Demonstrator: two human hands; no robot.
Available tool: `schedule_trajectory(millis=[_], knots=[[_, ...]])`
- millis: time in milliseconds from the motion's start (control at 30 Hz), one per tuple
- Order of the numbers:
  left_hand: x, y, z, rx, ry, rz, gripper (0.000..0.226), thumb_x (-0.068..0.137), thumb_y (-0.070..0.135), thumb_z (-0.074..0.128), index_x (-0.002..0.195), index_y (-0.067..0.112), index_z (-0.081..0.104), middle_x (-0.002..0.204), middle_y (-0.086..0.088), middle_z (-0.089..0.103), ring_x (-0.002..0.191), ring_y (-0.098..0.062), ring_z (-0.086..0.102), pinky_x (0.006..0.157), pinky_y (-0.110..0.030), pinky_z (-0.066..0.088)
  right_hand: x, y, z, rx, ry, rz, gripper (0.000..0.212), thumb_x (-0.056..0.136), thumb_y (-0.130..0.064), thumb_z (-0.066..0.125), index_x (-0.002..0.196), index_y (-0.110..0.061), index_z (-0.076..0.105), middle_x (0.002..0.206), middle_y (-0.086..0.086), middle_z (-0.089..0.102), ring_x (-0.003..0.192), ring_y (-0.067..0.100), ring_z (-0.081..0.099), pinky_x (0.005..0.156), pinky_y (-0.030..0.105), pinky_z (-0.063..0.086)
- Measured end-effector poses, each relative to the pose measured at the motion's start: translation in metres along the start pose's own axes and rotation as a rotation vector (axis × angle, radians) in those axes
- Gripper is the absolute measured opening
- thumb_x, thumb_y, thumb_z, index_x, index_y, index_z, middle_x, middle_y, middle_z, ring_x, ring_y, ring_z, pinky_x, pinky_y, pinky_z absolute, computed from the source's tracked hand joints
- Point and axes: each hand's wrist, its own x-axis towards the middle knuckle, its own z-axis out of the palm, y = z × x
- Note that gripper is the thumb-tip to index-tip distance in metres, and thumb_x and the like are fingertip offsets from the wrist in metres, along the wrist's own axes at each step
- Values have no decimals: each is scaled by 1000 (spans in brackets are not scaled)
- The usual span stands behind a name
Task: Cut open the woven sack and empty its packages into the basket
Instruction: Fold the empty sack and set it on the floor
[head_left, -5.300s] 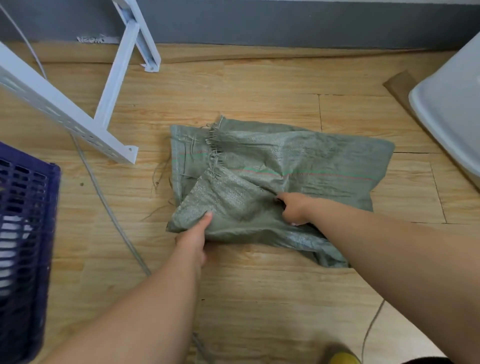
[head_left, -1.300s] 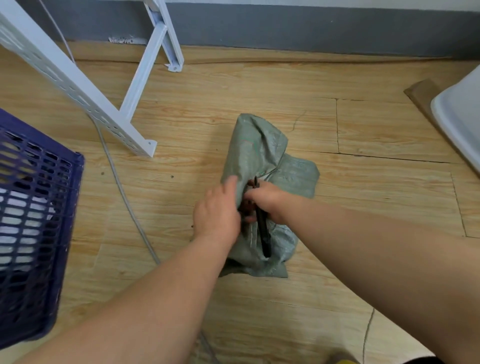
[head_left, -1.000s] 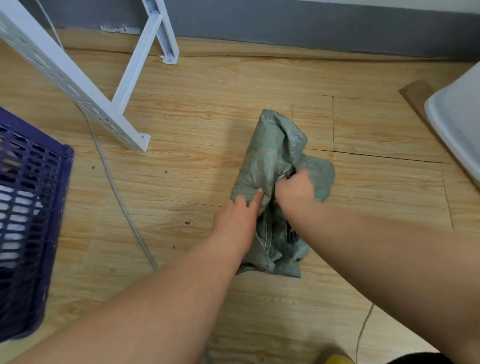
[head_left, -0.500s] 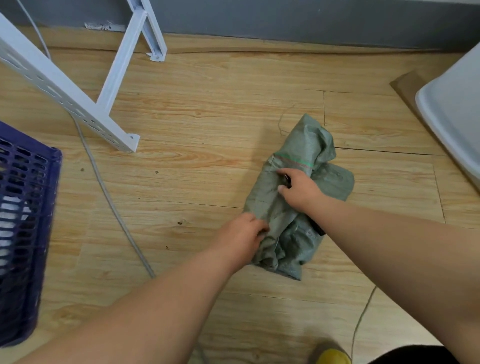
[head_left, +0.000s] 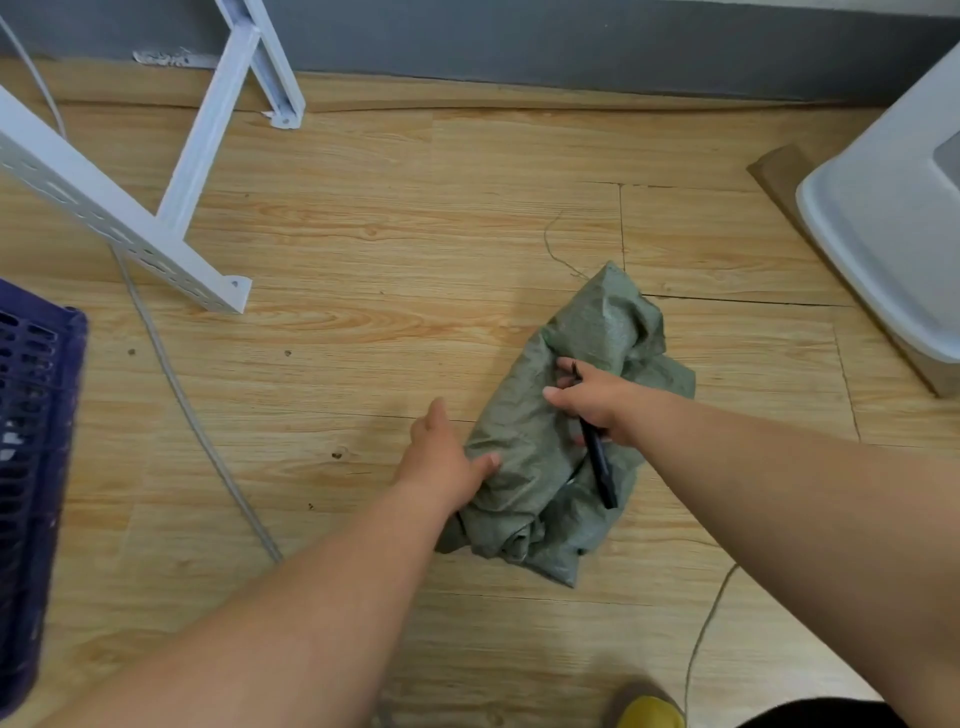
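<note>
The green woven sack (head_left: 597, 338) lies crumpled into a small bundle on the wooden floor, right of centre. My right hand (head_left: 592, 397) lies on top of the bundle and grips a black cutting tool (head_left: 600, 465) whose handle points back toward me. My left hand (head_left: 444, 460) touches the bundle's left edge, thumb on the fabric and fingers stretched out over the floor. The dark blue slatted basket (head_left: 36, 467) stands at the far left edge, with white packages dimly visible through its slats.
A white metal rack frame (head_left: 130, 223) stands at the upper left. A grey cable (head_left: 197, 421) runs along the floor between basket and sack. A white plastic bin (head_left: 893, 228) sits at the right on cardboard. A thin string (head_left: 701, 634) trails near my yellow shoe (head_left: 649, 714).
Over five seconds the flat sack has been gathered into a tight bundle. In the last half second my left hand's fingers have straightened from the fabric, and the black tool shows more.
</note>
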Motion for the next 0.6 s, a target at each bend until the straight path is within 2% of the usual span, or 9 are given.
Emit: schedule_trajectory(millis=[67,100,167,233,300,367,433,533,600], knots=[[4,0,0,-111,-202,-157,115,74,42,78,153,19,-2,153,-12,30,136,-32,38,107,-42,37,-6,0,4,97,-33,8,67,93,-31,60,150,-38,25,129,-8,50,124,24,48,100,52,47],[5,-2,3,-130,-254,-171,112,73,38,80,152,15,5,149,-12,37,132,-31,43,104,-40,39,-8,0,7,113,-52,1,65,94,-30,59,149,-40,25,123,-9,53,121,23,50,98,53,48],[2,-6,7,-111,-242,-130,87,73,28,81,143,13,30,135,-10,52,121,-28,53,99,-35,44,-11,-6,13,110,-66,-38,63,95,-28,58,147,-42,26,116,-8,57,114,22,56,92,51,52],[3,-13,4,-50,-95,-62,60,75,24,74,128,19,45,117,-5,62,102,-25,59,90,-35,50,-7,-17,18,151,24,-94,59,96,-22,55,146,-40,28,116,3,61,99,23,64,81,45,58],[2,-13,-9,51,89,5,51,79,21,67,124,25,43,102,-1,60,87,-24,59,73,-34,49,1,-25,12,279,157,-67,61,97,-15,50,147,-38,25,108,13,64,81,25,66,67,40,56],[-2,-14,-23,214,260,88,53,84,15,61,129,32,37,103,-1,55,79,-25,57,63,-34,44,0,-25,2,286,137,49,66,98,-14,51,149,-42,20,111,15,62,86,27,66,67,40,55],[-10,-12,-33,343,357,192,61,87,8,55,137,34,32,112,-3,49,79,-27,57,61,-34,42,-1,-20,1,232,15,144,61,97,-18,55,146,-41,27,122,13,60,98,27,65,75,44,57],[-13,-16,-39,607,512,475,78,78,-1,64,144,28,34,109,-9,51,73,-28,61,53,-35,46,5,-27,10,518,-19,61,44,95,-15,58,135,-29,45,122,7,64,95,22,68,75,43,58],[-10,-17,-43,854,520,637,82,75,0,68,147,23,35,105,-14,53,68,-28,62,51,-33,46,6,-39,15,628,12,33,33,96,-12,55,127,-22,53,119,3,67,92,20,71,71,39,59]])
